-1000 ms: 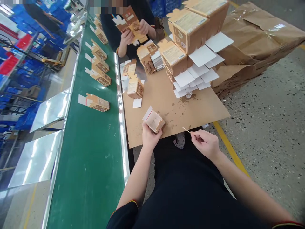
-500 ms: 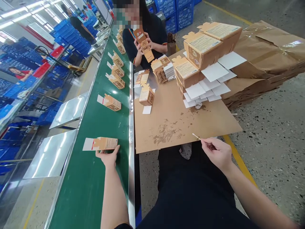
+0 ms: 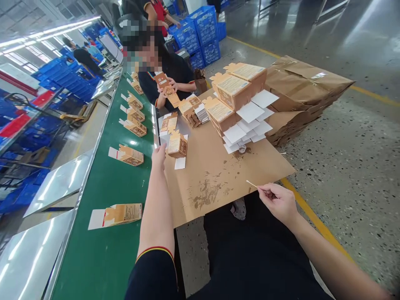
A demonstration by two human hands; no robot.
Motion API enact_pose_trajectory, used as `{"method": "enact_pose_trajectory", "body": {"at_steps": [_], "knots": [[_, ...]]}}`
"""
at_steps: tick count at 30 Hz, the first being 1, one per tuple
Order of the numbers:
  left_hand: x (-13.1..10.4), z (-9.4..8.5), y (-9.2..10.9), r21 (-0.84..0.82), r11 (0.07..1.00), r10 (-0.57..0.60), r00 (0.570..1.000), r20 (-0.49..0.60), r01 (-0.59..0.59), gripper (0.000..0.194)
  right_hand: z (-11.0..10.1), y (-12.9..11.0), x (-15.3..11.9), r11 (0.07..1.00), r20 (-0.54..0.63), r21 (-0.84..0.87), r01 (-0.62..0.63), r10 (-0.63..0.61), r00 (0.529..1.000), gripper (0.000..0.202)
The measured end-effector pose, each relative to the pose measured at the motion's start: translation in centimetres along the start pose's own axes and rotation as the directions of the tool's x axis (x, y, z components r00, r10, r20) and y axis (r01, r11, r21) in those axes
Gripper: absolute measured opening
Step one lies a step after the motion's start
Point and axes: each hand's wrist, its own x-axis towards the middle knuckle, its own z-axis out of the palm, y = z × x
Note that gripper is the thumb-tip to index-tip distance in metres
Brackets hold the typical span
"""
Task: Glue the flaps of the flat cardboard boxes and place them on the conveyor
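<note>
My left hand (image 3: 158,157) reaches over the metal edge of the green belt (image 3: 108,179), just left of a small brown box (image 3: 177,146) with a white flap. Its fingers are partly hidden and what they touch is unclear. Pinched in my right hand (image 3: 278,202) is a thin cotton swab (image 3: 251,183), held over the front edge of the brown board (image 3: 231,183). A brown box (image 3: 123,213) with a white flap lies on the belt, left of my forearm. Near the stacked boxes (image 3: 233,89) stands a small clear dish (image 3: 242,148).
Across the board a person (image 3: 168,62) holds an unfolded carton (image 3: 167,89). Folded cartons (image 3: 192,110) lie stacked near that person. Several more boxes stand along the belt. Wrapped brown cardboard (image 3: 300,87) is piled behind the board at the right.
My left hand has let go of the belt box and moved forward and right to the board's left edge. The view has shifted. My right hand still holds the swab.
</note>
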Motion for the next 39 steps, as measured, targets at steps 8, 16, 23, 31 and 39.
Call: {"method": "enact_pose_trajectory", "body": {"at_steps": [8,16,23,31,39], "knots": [[-4.4,1.3,-1.9,-0.166,0.980,-0.074,0.973,0.217,0.111,0.049,-1.3,2.7,5.0,0.985,-0.032,-0.173,-0.005,-0.001,1.000,0.017],[-17.8,-1.9,-6.7,-0.535,0.822,0.017,0.931,0.366,0.196,0.074,1.3,5.6,15.4,0.931,0.302,-0.350,0.100,0.011,0.953,0.022],[-21.4,0.7,-7.9,-0.538,0.809,-0.055,0.943,0.328,0.235,0.076,3.2,6.5,18.0,0.913,0.424,-0.376,0.156,0.019,0.905,0.033],[-20.9,2.6,-6.8,-0.488,0.848,-0.074,0.958,0.276,0.206,0.075,2.0,2.8,11.9,0.970,0.287,-0.224,0.098,-0.031,0.958,0.017],[-21.2,2.4,-6.1,-0.428,0.890,-0.032,0.956,0.291,0.159,0.073,9.7,-0.6,0.2,0.970,0.440,-0.015,0.244,-0.213,0.873,0.031]]}}
